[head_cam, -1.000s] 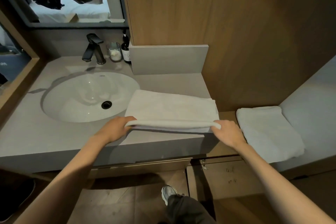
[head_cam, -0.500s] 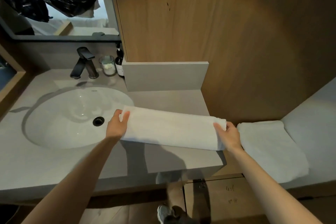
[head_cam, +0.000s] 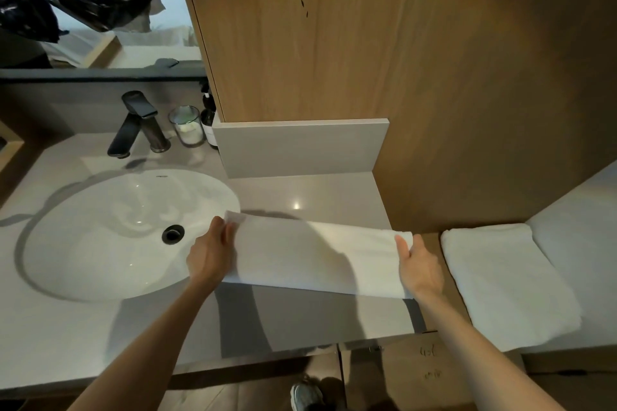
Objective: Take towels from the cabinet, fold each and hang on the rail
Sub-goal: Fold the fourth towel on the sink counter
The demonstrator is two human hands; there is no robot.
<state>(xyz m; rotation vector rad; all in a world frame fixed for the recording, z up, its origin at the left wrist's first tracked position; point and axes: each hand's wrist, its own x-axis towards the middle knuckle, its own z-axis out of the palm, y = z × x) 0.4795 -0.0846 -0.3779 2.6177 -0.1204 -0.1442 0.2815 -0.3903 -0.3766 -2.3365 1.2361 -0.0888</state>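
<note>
A folded white towel (head_cam: 317,257) is held lifted above the grey vanity counter (head_cam: 320,197), stretched out as a long band and casting a shadow on the counter below. My left hand (head_cam: 210,253) grips its left end, over the rim of the sink. My right hand (head_cam: 419,269) grips its right end near the counter's right edge. A second folded white towel (head_cam: 507,280) lies flat on a lower ledge to the right. No rail is in view.
A white oval sink (head_cam: 110,230) with a dark drain fills the counter's left side. Behind it stand a black tap (head_cam: 137,125), a glass jar (head_cam: 187,125) and a dark bottle (head_cam: 208,118). A wooden wall panel (head_cam: 400,60) rises behind. A shoe (head_cam: 305,395) shows below.
The towel has been lifted off the counter with both hands, folded over into a narrower band, and now hangs in the air. The view has moved closer to the counter.
</note>
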